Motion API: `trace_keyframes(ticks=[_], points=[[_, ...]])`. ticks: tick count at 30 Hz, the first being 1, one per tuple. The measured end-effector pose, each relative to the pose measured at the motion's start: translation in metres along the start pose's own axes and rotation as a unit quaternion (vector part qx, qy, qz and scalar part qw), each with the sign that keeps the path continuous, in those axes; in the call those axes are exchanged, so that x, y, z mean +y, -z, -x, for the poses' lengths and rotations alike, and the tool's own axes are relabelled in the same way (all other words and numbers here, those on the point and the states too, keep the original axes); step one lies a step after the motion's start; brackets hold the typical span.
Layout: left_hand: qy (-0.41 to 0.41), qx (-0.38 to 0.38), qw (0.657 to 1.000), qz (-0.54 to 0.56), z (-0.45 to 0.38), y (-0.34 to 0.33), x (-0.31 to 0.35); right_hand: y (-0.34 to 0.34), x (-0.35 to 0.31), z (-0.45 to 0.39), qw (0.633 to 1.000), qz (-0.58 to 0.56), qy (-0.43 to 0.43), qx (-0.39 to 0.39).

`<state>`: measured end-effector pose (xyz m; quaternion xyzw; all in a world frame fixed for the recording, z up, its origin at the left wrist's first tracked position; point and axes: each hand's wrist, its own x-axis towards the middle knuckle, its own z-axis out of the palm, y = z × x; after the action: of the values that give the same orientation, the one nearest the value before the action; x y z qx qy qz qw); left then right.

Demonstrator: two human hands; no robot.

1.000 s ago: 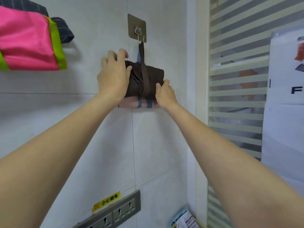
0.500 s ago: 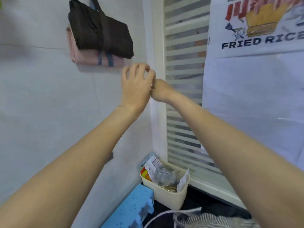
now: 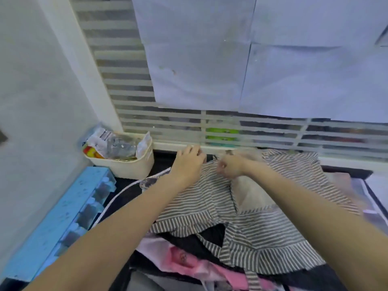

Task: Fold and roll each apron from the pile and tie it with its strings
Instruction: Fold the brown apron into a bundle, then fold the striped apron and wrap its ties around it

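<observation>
A grey-and-white striped apron (image 3: 262,223) lies spread on top of the pile, with a beige pocket patch near its middle. Under it lie a black apron (image 3: 212,234) and a pink apron (image 3: 189,261). My left hand (image 3: 189,162) lies palm down on the striped apron's far left edge, fingers curled over the cloth. My right hand (image 3: 231,168) is just to its right, blurred, with curled fingers pinching the same far edge.
A cream basket (image 3: 130,164) with packets and a clear bottle stands at the back left corner. A light blue plastic rack (image 3: 56,219) runs along the left wall. A striped frosted window (image 3: 168,120) with white paper sheets (image 3: 273,59) rises behind the pile.
My hands left the rolled brown apron hanging on the wall hook and dropped to the pile. The view swung down and right. Both hands now hold the striped apron's far edge.
</observation>
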<state>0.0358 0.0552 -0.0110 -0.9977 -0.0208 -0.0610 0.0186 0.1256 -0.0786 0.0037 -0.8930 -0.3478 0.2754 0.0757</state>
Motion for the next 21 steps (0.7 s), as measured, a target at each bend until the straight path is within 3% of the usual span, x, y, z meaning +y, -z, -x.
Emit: trace_keyframes(ticks=[2, 4, 7, 11, 14, 17, 21], points=[[-0.04, -0.122, 0.99, 0.051, 0.001, -0.029, 0.02, -0.036, 0.023, 0.002, 0.997, 0.052, -0.013, -0.048], [-0.086, -0.261, 0.959, 0.066, 0.008, -0.056, 0.042, -0.079, 0.044, -0.001, 0.99, 0.062, -0.036, -0.121], [-0.075, -0.354, 0.93, 0.065, 0.018, -0.088, 0.062, -0.124, 0.059, 0.003, 0.989, 0.04, -0.047, -0.132], [-0.028, -0.353, 0.931, 0.09, 0.014, -0.102, 0.072, -0.163, 0.056, 0.009, 0.996, 0.016, -0.06, -0.063], [0.005, -0.359, 0.925, 0.126, 0.009, -0.096, 0.068, -0.157, 0.054, 0.005, 0.995, 0.003, -0.042, -0.089], [0.036, -0.368, 0.912, 0.179, 0.003, -0.078, 0.071, -0.104, 0.056, 0.001, 0.993, -0.004, 0.023, -0.12], [0.096, -0.17, 0.976, 0.093, -0.024, -0.035, 0.079, -0.009, 0.061, 0.012, 0.999, -0.027, 0.025, -0.035]])
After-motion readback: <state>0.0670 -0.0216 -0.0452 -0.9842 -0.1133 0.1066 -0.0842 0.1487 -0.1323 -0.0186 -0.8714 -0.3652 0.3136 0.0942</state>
